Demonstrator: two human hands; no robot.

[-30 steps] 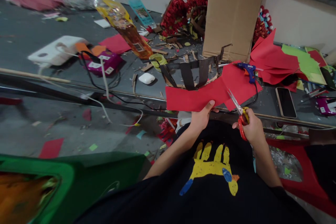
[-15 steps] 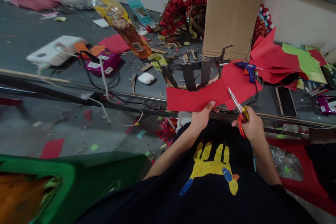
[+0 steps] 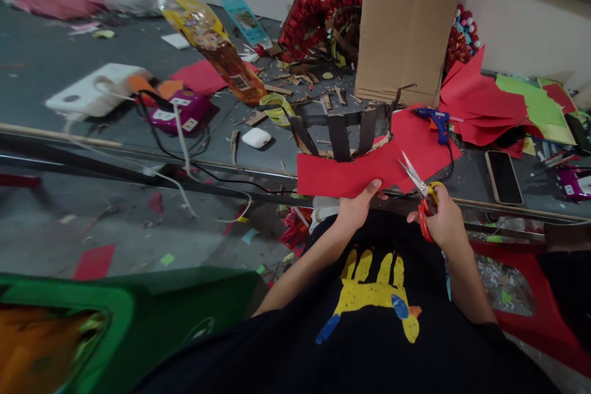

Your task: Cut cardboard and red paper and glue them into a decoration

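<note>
My left hand [image 3: 361, 203] pinches the lower edge of a strip of red paper [image 3: 325, 175], thumb on top and fingers beneath. My right hand [image 3: 444, 218] is closed around the red and yellow handles of a pair of scissors [image 3: 419, 186]. The blades stand slightly apart, their tips over the right part of the red paper. Behind the strip sits a dark frame made of cardboard strips [image 3: 339, 136], its lower part hidden by the paper. A blue glue gun [image 3: 436, 121] lies on another piece of red paper [image 3: 412, 123], just beyond the scissors.
A phone [image 3: 503, 178] lies right of my hand. Further back stand a cardboard sheet [image 3: 406, 24], a bottle of amber liquid [image 3: 226, 68] and a blue-capped bottle [image 3: 242, 15]. A white earbud case [image 3: 257, 138], tape roll [image 3: 277, 109] and cables are at the left. A green bin [image 3: 184, 301] stands below.
The scissor blades have opened a little wider. The red strip and the dark frame have shifted slightly to the right. Both hands keep their grip.
</note>
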